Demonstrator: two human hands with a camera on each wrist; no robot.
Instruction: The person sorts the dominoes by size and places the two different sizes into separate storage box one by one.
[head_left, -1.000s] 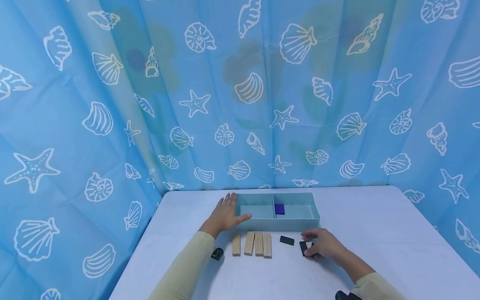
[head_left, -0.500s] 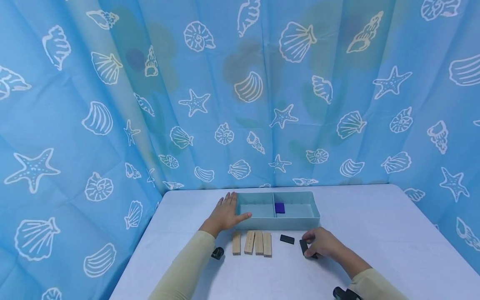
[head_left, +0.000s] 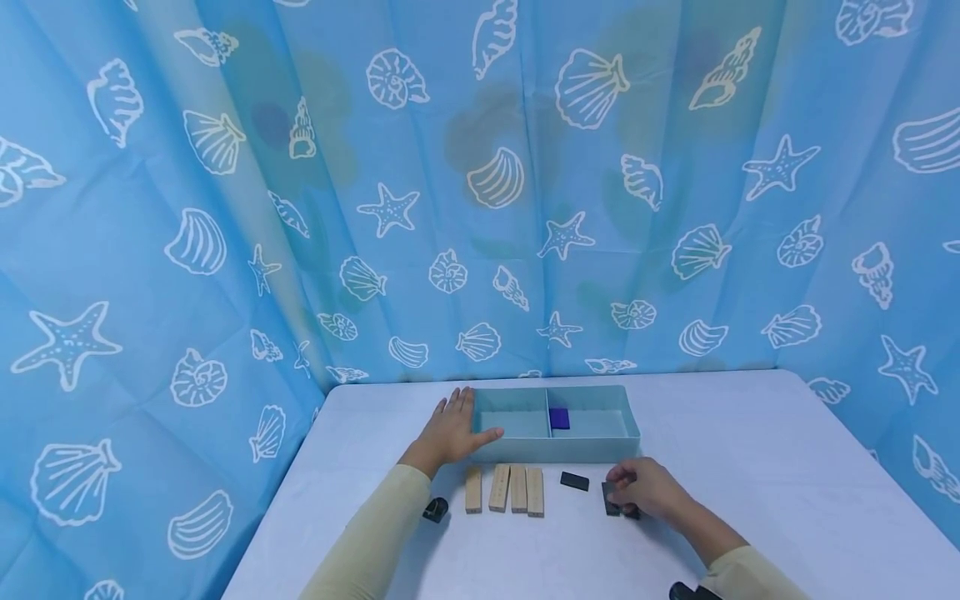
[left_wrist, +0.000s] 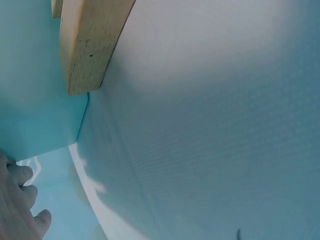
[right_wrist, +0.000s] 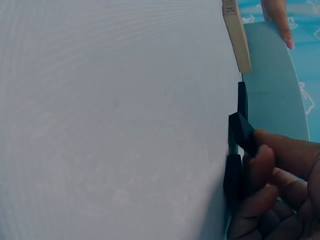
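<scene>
My left hand (head_left: pixel 448 427) rests on the left end of a pale blue-green box (head_left: pixel 555 451), fingers straight and thumb over the front rim. A divider splits the box in two; a small purple piece (head_left: pixel 559 418) lies in the right compartment beside it. In front of the box's right end, my right hand (head_left: pixel 649 487) pinches a black rectangular tile (right_wrist: pixel 243 134) between thumb and finger, tilted in the right wrist view. Another black tile (right_wrist: pixel 233 177) is close under the fingers, partly hidden. To the left, a separate black tile (head_left: pixel 574 481) lies flat on the table.
Several wooden blocks (head_left: pixel 518 489) lie side by side before the box. White cloth covers the table (head_left: pixel 495 558). A blue curtain (head_left: pixel 480 250) with shell prints hangs behind and at the left. A dark wrist device (head_left: pixel 435 508) is by the left sleeve.
My right hand has shifted slightly at the black tiles, and the tile at its fingertips sits at a slightly different angle. The left hand stays in place on the box.
</scene>
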